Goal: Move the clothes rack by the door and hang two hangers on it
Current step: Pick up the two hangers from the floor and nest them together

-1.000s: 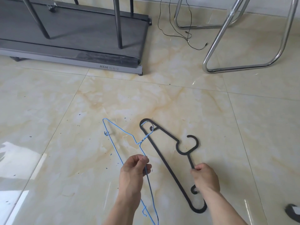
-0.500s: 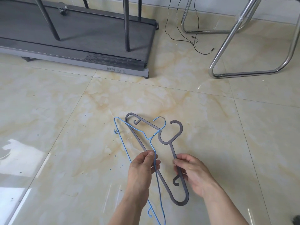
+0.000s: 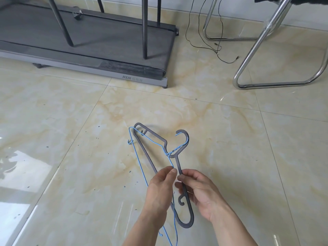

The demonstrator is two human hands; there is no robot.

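- Pinching the blue hanger [image 3: 137, 158] at its wire: left hand [image 3: 159, 190], thumb and fingers pressed together.
- Right hand [image 3: 200, 190] pinches the black hanger [image 3: 150, 134] on its arm.
- Both hangers overlap, hooks nearly aligned, held above the floor [image 3: 62, 139].
- Beyond: treadmill [image 3: 106, 50] with dark poles [image 3: 145, 27] standing on it, chrome chair frame [image 3: 266, 32] right.

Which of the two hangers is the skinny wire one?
The blue hanger, pinched in the left hand. It is bent from thin wire, while the dark hanger in the right hand is a thick, flat plastic one.
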